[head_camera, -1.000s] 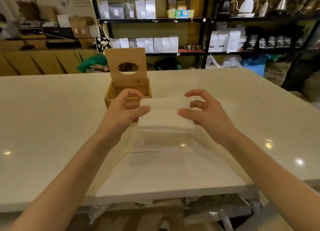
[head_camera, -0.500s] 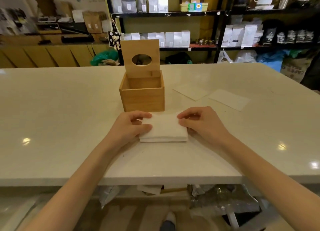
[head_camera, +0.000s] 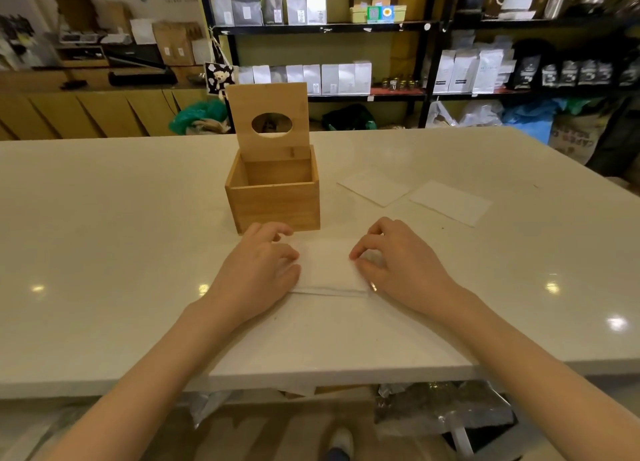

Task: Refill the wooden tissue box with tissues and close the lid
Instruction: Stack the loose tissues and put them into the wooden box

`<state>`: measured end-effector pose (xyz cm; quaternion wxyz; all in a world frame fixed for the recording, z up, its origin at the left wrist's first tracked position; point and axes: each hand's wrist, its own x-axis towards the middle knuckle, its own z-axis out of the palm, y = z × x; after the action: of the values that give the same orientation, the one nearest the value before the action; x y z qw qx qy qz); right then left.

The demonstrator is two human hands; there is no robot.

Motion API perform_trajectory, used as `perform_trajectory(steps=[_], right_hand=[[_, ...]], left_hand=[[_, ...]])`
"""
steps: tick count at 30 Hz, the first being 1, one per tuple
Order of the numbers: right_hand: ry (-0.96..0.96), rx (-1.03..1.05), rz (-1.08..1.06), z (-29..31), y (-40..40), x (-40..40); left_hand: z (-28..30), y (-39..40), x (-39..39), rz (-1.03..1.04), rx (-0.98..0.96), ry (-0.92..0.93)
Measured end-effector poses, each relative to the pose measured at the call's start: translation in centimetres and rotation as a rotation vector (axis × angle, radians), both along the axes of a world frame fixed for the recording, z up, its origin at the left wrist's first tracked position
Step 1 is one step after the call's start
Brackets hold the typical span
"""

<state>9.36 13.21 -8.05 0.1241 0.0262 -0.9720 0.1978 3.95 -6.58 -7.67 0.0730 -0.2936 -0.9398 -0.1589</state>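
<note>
The tissue stack [head_camera: 329, 270], lifted in front of the box a second ago, now lies flat on the worktop [head_camera: 104, 235], so loading has not begun. The left hand [head_camera: 258, 273] rests curled on its left edge, the right hand [head_camera: 398, 266] likewise on its right, neither clearly gripping. Just beyond stands the wooden tissue box [head_camera: 273, 202], lid [head_camera: 268, 121] upright, and two loose sheets [head_camera: 415, 194] lie far right; the stack's path is clear.

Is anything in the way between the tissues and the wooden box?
Nothing visible. The tissue stack lies on the table just in front of the wooden box, between both hands. The lid stands upright, leaving the top open.
</note>
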Motion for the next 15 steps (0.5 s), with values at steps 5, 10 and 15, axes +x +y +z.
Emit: perform_trajectory(steps=[5,10,15], right_hand=[[-0.168,-0.033,0.111,1.3,1.4,-0.3],[-0.140,-0.173,0.075,4.3,6.0,-1.6],[0.029,-0.220,-0.152,4.2,12.3,-3.8]], left_hand=[[3.6,2.5,-1.5,-0.023,-0.351,-0.130],[6.7,6.9,-3.2,-0.233,-0.213,-0.078],[5.7,13.7,-5.8,-0.418,0.071,-0.081]])
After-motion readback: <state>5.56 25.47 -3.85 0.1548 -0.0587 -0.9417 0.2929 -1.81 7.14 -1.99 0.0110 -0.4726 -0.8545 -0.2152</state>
